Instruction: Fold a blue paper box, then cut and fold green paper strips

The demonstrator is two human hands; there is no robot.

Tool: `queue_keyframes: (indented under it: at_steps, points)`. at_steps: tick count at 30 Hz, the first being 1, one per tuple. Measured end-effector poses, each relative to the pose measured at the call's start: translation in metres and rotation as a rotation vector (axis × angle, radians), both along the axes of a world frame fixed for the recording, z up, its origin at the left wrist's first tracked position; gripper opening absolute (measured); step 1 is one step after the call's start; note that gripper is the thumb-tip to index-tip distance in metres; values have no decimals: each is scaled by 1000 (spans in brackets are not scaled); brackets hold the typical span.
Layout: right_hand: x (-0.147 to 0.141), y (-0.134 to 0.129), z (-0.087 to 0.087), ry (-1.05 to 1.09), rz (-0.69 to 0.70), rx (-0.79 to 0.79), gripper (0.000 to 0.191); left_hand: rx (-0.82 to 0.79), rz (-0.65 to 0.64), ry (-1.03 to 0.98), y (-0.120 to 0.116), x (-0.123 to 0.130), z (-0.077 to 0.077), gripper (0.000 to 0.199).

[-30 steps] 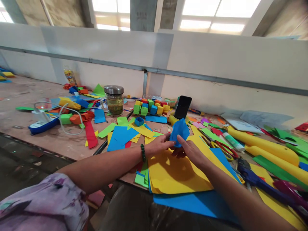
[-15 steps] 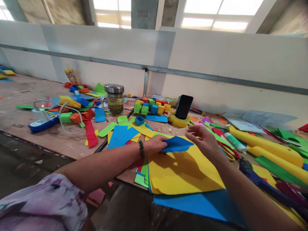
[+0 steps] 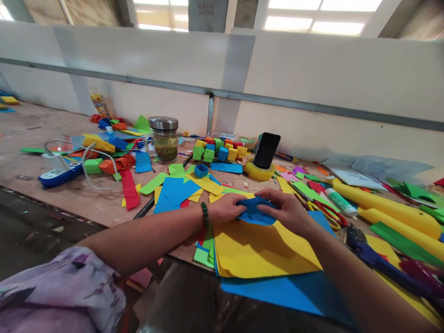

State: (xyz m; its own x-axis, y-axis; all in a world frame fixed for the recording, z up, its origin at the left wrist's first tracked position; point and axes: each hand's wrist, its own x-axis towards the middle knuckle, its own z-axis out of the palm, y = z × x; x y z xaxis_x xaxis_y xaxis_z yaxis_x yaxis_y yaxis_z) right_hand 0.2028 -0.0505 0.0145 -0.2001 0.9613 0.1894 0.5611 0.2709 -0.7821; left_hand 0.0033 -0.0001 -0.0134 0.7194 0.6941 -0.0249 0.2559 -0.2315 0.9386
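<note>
Working at a cluttered table (image 3: 34, 125), I am gripping a creased blue piece (image 3: 252, 215) between both hands, low over the yellow sheets (image 3: 263, 254); whether it is touching them I cannot tell. My left hand (image 3: 227, 208) is pinching its left end, thumb on top, while my right hand (image 3: 287, 210) is taking its right side, fingers along the far edge and thumb against the upper face; the fingertips underneath are staying out of view. The blue piece is looking thin and very light, probably paper or thin foam, so I am judging it soft enough for creasing under a thumb, firm enough for keeping a fold, not especially slippery, and liable to tear under a hard tug. Its edges and outer ends are seeming the best places for holding, sparing the middle from crushing. Unlike half a second ago, my right hand is no longer hanging apart with nothing in its fingers but is sharing the grip; my left hand is keeping its hold, and beyond it a small blue box (image 3: 201, 171) is sitting unmoved
</note>
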Motion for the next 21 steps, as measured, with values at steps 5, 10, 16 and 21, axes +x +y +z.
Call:
queue_keyframes:
  at_steps: [5,10,16,21]
  points:
    - [-2,-2,-1,-31,38,-53,26,4,3,1,-3,1,3,24]
    - [-1,-2,1,-24,26,-86,27,-108,30,-1,-4,0,6,22]
    - [-3,-2,1,-57,11,-36,29,-98,24,-16,-4,0,6,22]
    - [1,-1,0,-86,-10,48,24,-136,53,-78,-3,1,6,25]
